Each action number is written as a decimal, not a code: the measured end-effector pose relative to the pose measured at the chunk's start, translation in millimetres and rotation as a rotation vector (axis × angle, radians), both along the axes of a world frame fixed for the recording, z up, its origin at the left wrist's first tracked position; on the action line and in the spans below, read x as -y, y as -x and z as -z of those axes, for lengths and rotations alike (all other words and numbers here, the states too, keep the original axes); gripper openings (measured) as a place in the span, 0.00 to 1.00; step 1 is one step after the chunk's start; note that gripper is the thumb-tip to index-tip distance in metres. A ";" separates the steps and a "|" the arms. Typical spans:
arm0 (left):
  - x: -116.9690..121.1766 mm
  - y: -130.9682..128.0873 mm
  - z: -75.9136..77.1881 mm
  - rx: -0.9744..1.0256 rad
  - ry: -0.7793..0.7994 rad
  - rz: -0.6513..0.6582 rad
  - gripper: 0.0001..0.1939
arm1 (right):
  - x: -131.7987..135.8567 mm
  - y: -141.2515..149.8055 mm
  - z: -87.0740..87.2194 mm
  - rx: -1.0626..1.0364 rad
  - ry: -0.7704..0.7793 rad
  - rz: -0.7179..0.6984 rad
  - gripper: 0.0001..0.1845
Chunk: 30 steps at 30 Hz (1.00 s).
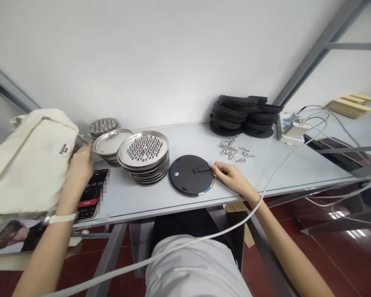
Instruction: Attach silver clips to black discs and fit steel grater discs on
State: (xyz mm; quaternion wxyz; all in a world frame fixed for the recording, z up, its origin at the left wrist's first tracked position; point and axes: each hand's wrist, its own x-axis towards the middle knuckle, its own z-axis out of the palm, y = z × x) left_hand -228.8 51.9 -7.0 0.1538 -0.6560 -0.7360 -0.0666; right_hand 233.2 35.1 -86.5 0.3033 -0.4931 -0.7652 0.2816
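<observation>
A black round disc (187, 181) lies flat on the grey table, with a strap-like tab on its face, a small round sticker and a coloured stripe along its front edge. At its right edge, my right hand (230, 176) pinches a small metal clasp (210, 166) beside the tab. My left hand (82, 163) reaches between the cream tote bag (34, 161) and the metal stacks; its fingertips are blurred and partly hidden, near some clear plastic. Left of the disc stands a stack of round metal plates (145, 159), the top one covered with raised metal pieces.
More metal plates (113, 142) stand behind my left hand, near a phone (94, 192). Loose metal clasps (230, 149) lie right of the disc. Black discs (231, 115) are piled at the back. A white cable (266, 192) hangs across from the power strip (289, 132).
</observation>
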 end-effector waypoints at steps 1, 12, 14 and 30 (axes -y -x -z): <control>11.1 -8.8 -1.8 -0.039 -0.043 -0.038 0.21 | 0.0 0.1 0.1 -0.001 -0.001 0.003 0.22; 97.5 -183.1 2.2 0.173 0.084 0.795 0.12 | 0.1 1.0 0.7 -0.001 -0.016 0.009 0.22; 79.2 -206.6 6.9 0.205 0.123 0.845 0.12 | -0.2 1.2 1.6 0.000 -0.021 0.011 0.21; -7.5 -266.9 48.8 0.245 0.110 1.112 0.11 | -2.0 1.2 1.9 0.019 -0.009 -0.010 0.18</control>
